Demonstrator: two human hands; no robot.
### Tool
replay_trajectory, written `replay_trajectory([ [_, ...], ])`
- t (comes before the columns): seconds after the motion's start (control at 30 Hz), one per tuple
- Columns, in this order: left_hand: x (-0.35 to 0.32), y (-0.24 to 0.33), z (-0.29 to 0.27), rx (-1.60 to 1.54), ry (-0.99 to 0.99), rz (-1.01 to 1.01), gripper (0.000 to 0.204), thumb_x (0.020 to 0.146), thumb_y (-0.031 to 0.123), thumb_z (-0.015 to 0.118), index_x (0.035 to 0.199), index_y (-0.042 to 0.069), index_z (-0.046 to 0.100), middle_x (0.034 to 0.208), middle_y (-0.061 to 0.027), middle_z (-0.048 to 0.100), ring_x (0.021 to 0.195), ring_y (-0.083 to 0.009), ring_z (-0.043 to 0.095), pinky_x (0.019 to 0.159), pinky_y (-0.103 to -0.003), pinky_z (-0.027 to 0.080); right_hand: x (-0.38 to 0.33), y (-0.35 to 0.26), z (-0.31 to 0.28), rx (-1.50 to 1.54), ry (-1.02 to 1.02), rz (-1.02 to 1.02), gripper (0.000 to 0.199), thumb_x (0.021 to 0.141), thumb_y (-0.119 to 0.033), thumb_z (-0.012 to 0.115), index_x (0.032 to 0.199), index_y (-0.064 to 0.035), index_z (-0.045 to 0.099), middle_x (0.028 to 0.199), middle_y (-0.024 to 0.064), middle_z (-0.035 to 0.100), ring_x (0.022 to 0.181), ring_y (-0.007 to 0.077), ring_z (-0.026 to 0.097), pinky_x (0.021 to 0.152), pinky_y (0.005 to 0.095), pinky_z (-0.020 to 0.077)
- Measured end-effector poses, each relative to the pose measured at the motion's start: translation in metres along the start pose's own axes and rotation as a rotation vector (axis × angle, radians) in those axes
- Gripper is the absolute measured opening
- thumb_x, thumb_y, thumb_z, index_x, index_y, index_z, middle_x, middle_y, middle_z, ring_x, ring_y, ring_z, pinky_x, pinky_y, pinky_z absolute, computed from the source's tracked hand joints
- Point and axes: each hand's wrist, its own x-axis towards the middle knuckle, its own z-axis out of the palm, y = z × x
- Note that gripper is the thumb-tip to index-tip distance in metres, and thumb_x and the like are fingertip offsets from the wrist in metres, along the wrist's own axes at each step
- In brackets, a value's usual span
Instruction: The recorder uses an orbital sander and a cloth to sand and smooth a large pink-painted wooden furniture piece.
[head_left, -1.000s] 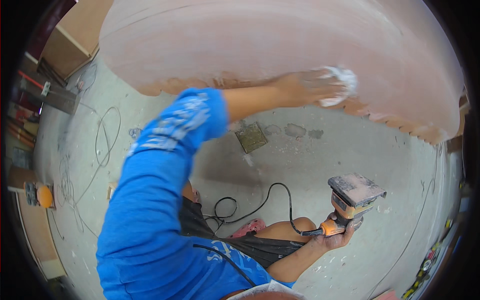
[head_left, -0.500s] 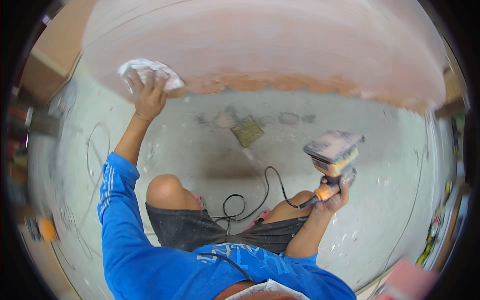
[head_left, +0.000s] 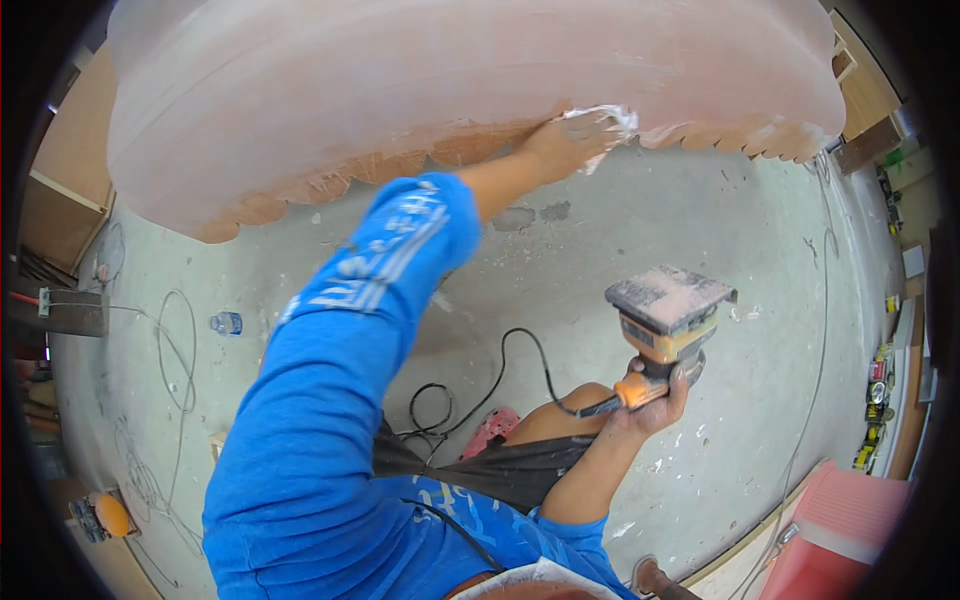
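My left hand (head_left: 562,145) presses a crumpled white cloth (head_left: 615,122) against the lower part of a large pale pink, dusty panel (head_left: 470,60). The panel's lower edge is scalloped and shows bare brown patches. My left arm reaches across to the right, and its sleeve hides part of the floor. In my right hand (head_left: 660,395) is an orange and black electric sander (head_left: 665,335), held by its body above my knee. Its flat pad faces up, coated with pinkish dust. From the sander a black cord (head_left: 520,335) loops down between my legs.
Grey floor (head_left: 760,400) carries white specks and dark patches. A plastic bottle (head_left: 227,323) lies at left near a looped thin cable (head_left: 178,350). Another orange-topped tool (head_left: 110,515) sits lower left. A pink box-like object (head_left: 845,525) and a foot (head_left: 655,580) show lower right.
My left hand has swept the cloth rightward along the panel's lower edge. The view has shifted too. My right hand keeps the sander in nearly the same place.
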Motion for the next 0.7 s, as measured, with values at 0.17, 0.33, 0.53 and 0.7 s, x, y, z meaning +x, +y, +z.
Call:
replay_trajectory([
  [0.17, -0.125, -0.075, -0.092, 0.012, -0.098, 0.015, 0.055, 0.09, 0.009, 0.055, 0.144, 0.021, 0.05, 0.147, 0.0026, 0.052, 0.135, -0.0206, 0.048, 0.117, -0.038, 0.038, 0.066, 0.016, 0.03, -0.281, 0.029, -0.176, 0.071, 0.08, -0.003, 0.068, 0.143, -0.006, 0.034, 0.114, 0.0171, 0.056, 0.097, 0.0272, 0.063, 0.069, 0.0363, 0.058],
  [0.33, -0.316, -0.078, -0.244, 0.041, -0.451, -0.412, 0.042, 0.087, 0.013, 0.059, 0.129, 0.009, 0.06, 0.14, -0.008, 0.055, 0.131, -0.0288, 0.05, 0.113, -0.055, 0.033, 0.132, 0.101, 0.121, -0.305, -0.04, -0.275, 0.083, 0.073, 0.008, 0.074, 0.143, -0.0052, 0.033, 0.122, 0.016, 0.052, 0.1, 0.0273, 0.062, 0.077, 0.0392, 0.058],
  [0.53, -0.361, -0.059, -0.329, -0.41, -0.581, -1.055, 0.044, 0.093, 0.007, 0.059, 0.136, 0.007, 0.055, 0.129, -0.0194, 0.062, 0.111, -0.0401, 0.062, 0.098, -0.047, 0.048, 0.126, 0.141, 0.168, -0.414, -0.041, -0.511, 0.083, 0.071, 0.008, 0.078, 0.14, -0.0019, 0.033, 0.12, 0.0168, 0.053, 0.1, 0.0265, 0.061, 0.084, 0.0374, 0.0555],
  [0.7, -0.397, -0.066, -0.298, -0.622, -0.614, -0.941, 0.042, 0.092, 0.007, 0.06, 0.134, 0.005, 0.057, 0.121, -0.0237, 0.065, 0.108, -0.0418, 0.063, 0.091, -0.044, 0.051, 0.034, 0.218, 0.181, -0.703, -0.077, -0.807, 0.085, 0.068, -0.015, 0.085, 0.139, -0.0007, 0.039, 0.13, 0.019, 0.044, 0.121, 0.0331, 0.048, 0.1, 0.0465, 0.0441],
])
